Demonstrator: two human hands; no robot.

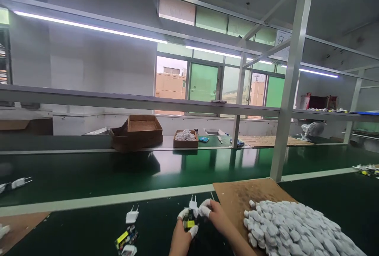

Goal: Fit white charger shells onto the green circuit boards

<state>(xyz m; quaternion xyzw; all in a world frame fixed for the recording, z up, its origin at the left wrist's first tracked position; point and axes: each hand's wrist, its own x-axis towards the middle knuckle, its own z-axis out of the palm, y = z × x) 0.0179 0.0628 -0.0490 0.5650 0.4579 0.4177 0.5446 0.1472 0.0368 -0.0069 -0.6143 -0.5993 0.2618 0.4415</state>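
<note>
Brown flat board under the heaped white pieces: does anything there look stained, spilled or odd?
Yes: dark smudges mark the bare far part of the flat brown board, breaking its otherwise plain colour. Nothing obvious stands out in the heap of small white pieces.

On the dark bench, a hand could pass between the left hand and the loose plug, which lay near a circuit board. Both were low obstacles. Between left hand and right hand little room remained; the held unit filled it. To the right, the pile blocked a low pass, just beside the right forearm, though cardboard showed bare at its far left. A post stood at the cardboard's far edge, barring the way forward there. Left of it, the way over the pale strip to the green belt was open, beneath the shelf.
</note>
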